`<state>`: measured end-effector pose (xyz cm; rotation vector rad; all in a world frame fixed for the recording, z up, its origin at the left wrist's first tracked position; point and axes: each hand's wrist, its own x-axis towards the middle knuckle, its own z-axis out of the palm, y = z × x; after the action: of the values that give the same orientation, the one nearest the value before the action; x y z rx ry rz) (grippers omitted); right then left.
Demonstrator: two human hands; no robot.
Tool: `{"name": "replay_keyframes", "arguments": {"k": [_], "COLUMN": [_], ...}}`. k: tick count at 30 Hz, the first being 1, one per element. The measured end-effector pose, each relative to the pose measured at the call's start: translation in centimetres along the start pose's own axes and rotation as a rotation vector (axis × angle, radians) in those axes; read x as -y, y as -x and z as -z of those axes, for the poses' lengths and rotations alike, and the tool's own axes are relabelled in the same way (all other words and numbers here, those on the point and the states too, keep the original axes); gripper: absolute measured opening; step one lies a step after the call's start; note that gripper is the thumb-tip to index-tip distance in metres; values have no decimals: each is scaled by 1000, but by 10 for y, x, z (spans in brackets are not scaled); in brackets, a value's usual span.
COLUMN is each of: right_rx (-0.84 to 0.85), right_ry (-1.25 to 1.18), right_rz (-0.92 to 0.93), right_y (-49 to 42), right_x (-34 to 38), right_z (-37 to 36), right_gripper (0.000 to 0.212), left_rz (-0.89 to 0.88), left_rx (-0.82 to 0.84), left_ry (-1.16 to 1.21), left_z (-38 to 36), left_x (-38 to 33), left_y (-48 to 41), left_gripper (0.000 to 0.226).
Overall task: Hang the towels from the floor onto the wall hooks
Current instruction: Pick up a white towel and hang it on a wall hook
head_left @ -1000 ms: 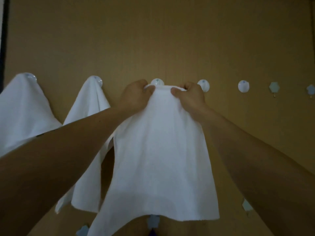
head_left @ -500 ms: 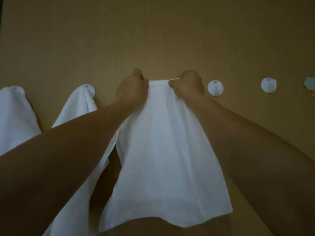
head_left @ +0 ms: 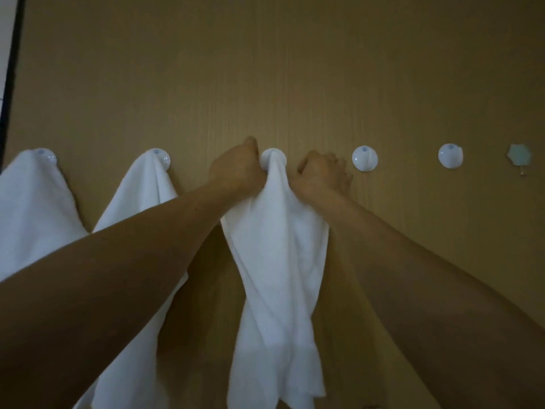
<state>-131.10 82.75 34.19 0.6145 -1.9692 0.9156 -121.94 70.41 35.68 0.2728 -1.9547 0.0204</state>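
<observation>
The white towel point(head_left: 277, 255) hangs bunched over the third hook point(head_left: 269, 154) on the wall point(head_left: 295, 84). The left hand point(head_left: 237, 169) and right hand point(head_left: 320, 175) flank it, each clenching its top folds just below the hook.

Dim, soft, grainy; wide-angle bend at edges; faint shadows
</observation>
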Motion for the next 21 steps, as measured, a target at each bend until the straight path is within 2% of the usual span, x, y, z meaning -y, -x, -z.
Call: {"name": "replay_keyframes", "arguments": {"k": [2,4,6,8,12,14,16,18,21], "right_rx": [-173,-136,-12,60,154,165,172,197,256], "right_ry": [31,-107,-307,-429,-433,-462,-507,-561,-626], "right_rz": [218,338,313,256,222,211,193,156,76], "right_y": [8,14,20,21,13,12,14,12,5], "right_x": [1,1,2,4,13,17,18,18,19], "right_z": [-1,-4,-7,-6,-2,-1,-1,1,1], "right_gripper": [20,24,29,33,36,33,34,34,16], "left_rz": [-231,-280,-133,-48,-15,21,49,147,358], "left_rx": [-182,-165,-112,-54,114,144,164,186,267], "left_ry": [-39,109,315,392,397,461,543,676,893], "left_z": [-6,-10,-10,-7,1,3,2,3,10], "left_x": [0,-2,-5,-7,-12,-12,-12,-8,2], "left_y": [6,9,12,11,1,1,5,8,9], "left_gripper": [29,30,35,39,31,28,15,13,16]}}
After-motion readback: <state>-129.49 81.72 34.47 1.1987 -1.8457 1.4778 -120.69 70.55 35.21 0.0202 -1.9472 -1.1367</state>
